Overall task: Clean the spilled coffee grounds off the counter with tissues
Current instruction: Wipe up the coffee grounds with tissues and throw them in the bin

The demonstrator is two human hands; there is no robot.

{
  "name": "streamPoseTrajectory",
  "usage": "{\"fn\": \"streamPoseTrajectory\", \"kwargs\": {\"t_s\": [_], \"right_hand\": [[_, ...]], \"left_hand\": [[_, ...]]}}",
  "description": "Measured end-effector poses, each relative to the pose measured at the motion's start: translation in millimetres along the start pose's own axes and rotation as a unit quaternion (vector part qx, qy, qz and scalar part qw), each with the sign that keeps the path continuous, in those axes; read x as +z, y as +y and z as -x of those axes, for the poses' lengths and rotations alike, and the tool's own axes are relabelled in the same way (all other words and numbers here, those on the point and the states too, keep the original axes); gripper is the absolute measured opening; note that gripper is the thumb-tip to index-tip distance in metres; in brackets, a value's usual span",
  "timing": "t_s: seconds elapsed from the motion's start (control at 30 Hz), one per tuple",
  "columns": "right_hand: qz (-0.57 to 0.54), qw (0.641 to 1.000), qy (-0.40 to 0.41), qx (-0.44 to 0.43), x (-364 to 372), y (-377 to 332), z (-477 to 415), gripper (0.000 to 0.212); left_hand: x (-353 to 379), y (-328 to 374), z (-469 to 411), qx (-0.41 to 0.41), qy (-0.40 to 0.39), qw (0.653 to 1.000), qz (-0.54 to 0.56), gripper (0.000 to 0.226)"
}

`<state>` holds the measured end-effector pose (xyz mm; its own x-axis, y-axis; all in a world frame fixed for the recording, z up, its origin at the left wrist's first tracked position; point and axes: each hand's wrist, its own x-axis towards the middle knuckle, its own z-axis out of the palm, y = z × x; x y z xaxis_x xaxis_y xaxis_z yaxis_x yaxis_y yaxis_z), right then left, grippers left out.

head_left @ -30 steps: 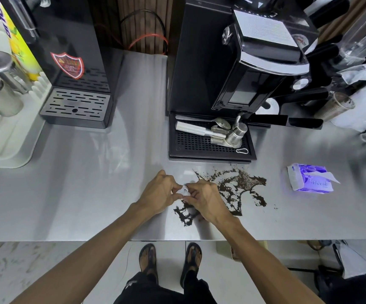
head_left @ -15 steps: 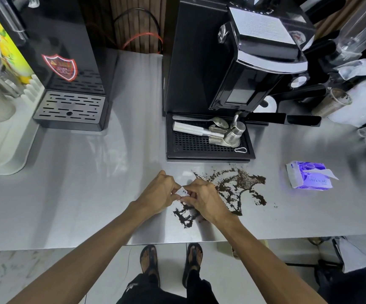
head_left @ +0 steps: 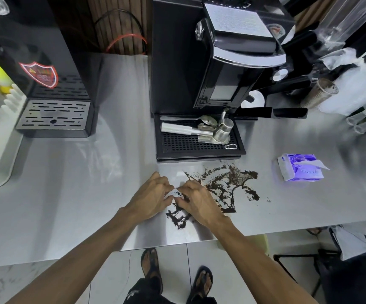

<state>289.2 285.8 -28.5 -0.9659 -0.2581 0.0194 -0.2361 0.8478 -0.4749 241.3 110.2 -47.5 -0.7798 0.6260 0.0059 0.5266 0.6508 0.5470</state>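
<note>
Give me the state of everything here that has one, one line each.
left hand, pinches the tissue
right hand, pinches the same tissue
tissue, bunched small between both hands
coffee grounds, spread loose on the counter
tissue pack, open, one sheet sticking out

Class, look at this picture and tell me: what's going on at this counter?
A person's left hand and right hand together pinch a small white tissue at the left edge of the spilled coffee grounds on the counter. The grounds lie spread in front of the drip tray, not yet wiped up. A tissue pack sits to their right.
</note>
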Motion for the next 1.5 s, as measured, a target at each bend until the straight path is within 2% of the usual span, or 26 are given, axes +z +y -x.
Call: {"fn": "streamPoseTrajectory", "kwargs": {"t_s": [0.17, 0.4, 0.7, 0.97, 1.23, 1.4, 1.5], "right_hand": [[-0.022, 1.000, 0.014, 0.016, -2.8, 10.9, 4.8, 0.035], [-0.021, 0.998, 0.062, 0.025, -32.6, 42.7, 38.0, 0.025], [-0.015, 0.986, 0.119, 0.115, -80.8, 118.5, 125.7, 0.017], [-0.022, 0.980, 0.143, 0.136, -123.6, 202.4, 234.7, 0.015], [-0.030, 0.984, 0.133, 0.115, -133.7, 279.0, 310.3, 0.019], [-0.046, 0.984, 0.116, 0.129, -114.6, 322.7, 335.8, 0.027], [-0.044, 0.982, 0.092, 0.158, -91.1, 352.9, 344.8, 0.024]], "left_hand": [[0.9, 10.3, -6.7, 0.016, -0.008, 1.000, -0.005, 0.020], [12.3, 59.4, -31.3, 0.051, 0.011, 0.999, 0.011, 0.024], [69.5, 165.6, -71.9, 0.105, -0.004, 0.994, 0.010, 0.033], [154.7, 274.7, -99.9, 0.151, -0.032, 0.988, 0.019, 0.018], [240.8, 349.1, -114.9, 0.111, -0.068, 0.991, 0.009, 0.021], [286.5, 363.7, -121.2, 0.097, -0.092, 0.991, 0.006, 0.014], [317.5, 363.2, -126.7, 0.082, -0.112, 0.990, -0.012, 0.022]]}}
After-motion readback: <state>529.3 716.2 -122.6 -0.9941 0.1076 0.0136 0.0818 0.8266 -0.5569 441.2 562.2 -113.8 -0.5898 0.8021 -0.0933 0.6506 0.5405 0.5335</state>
